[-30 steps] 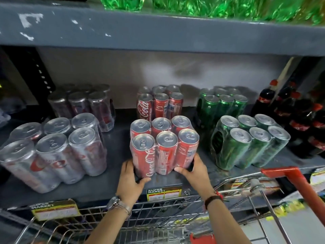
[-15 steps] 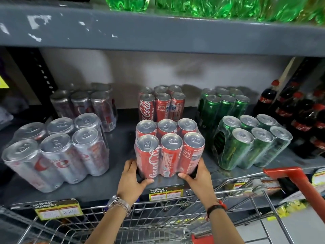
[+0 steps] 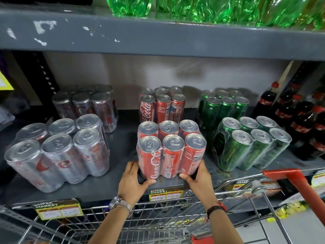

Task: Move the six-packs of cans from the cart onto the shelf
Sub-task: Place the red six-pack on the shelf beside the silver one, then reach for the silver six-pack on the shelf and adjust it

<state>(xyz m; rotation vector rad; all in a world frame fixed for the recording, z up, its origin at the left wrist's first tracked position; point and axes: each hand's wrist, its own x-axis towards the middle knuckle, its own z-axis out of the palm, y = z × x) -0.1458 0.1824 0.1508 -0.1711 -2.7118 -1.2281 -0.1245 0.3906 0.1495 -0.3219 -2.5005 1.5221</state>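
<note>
The six-packs of cans are mostly on the shelf [image 3: 123, 189] as far as the view shows: the wire cart [image 3: 158, 224], nearest the camera, shows only bare mesh in the part visible, though its lower basket is cut off, so more packs may remain. Just beyond its rim, the left hand [image 3: 131, 180] and right hand [image 3: 199, 178] hold a firm grip on the bottom corners of a red six-pack [image 3: 168, 152], which sits on the front edge of the shelf, apparently being settled into place. To its left stands a silver six-pack [image 3: 58, 155], to its right a green six-pack [image 3: 249, 143]. Behind each sits a matching pack against the pale back wall. Dark cola bottles [image 3: 302, 120] fill the right end. The grey metal shelf is scuffed, with price tags [image 3: 165, 193] on its lip, and green bottles [image 3: 211, 7] line the chipped shelf above.
</note>
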